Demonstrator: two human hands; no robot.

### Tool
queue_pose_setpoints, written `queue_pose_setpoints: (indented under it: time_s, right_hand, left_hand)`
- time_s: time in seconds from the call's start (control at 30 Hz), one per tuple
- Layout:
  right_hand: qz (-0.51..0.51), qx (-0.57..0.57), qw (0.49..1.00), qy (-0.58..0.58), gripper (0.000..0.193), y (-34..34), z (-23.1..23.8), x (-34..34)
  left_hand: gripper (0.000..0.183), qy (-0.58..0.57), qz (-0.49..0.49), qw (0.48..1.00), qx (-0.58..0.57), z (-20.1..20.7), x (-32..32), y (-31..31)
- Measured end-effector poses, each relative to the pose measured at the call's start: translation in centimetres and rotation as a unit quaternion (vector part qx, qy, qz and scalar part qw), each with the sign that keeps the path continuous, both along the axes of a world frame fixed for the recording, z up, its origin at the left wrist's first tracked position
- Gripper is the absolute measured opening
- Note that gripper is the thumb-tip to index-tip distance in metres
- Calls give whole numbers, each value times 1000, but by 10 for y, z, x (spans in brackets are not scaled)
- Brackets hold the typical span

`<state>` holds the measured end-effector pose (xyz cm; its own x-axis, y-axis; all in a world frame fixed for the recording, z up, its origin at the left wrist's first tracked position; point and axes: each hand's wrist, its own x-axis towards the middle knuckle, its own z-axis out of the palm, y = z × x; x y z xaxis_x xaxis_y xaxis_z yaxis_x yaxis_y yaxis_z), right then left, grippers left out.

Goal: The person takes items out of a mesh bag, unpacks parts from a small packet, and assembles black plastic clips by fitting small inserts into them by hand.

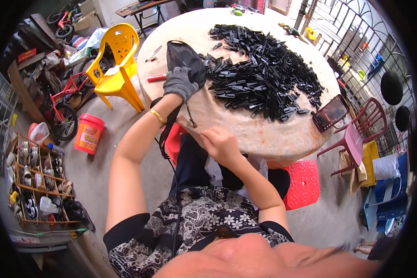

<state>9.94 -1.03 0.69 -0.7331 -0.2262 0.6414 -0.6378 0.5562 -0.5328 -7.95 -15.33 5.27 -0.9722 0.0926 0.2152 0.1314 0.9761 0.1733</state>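
My left hand [181,84], in a grey knit glove, grips a black mesh bag [186,58] near the table's left edge. A dark cord hangs from the bag toward the front edge. Bare, my right hand [220,144] is over the front edge of the table, its fingers pinched together; whatever they hold, if anything, is too small to make out. Just right of the bag spreads a large heap of small black plastic clip-like pieces [245,85]. Left of my gloved hand lies a red-handled tool [156,78], with a thin pale stick-like item [154,53] farther back.
The round table [171,28] has a pale cover. A phone-like dark screen [331,113] leans at its right edge. A yellow chair [118,69] and red bucket [89,133] stand left; a red stool [302,185] and pink chair [354,143] stand right. A shoe rack [37,178] is lower left.
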Motion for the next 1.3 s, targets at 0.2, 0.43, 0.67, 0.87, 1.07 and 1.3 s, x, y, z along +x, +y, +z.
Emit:
queue_pose_setpoints:
  time_s: [0.2,0.43,0.67,0.87,1.07,1.3]
  right_hand:
    - [-31,6,1000,1,10,37,-1,28]
    - [-64,-2,998,-14,10,70,-14,59]
    - [-83,-19,996,-28,10,80,-21,77]
    - [-128,-20,990,-58,10,89,-27,88]
    - [-138,-4,988,-65,10,104,-12,84]
    - [-135,-17,990,-42,10,109,-12,85]
  left_hand:
    - [30,107,-18,971,212,-18,-36,-32]
    - [18,170,-13,899,403,9,-70,-78]
    - [14,313,20,886,340,21,-116,-112]
    - [12,278,-50,903,323,1,-153,-123]
    - [14,194,-105,939,264,-8,-143,-130]
    - [31,28,-125,937,325,-11,-150,-164]
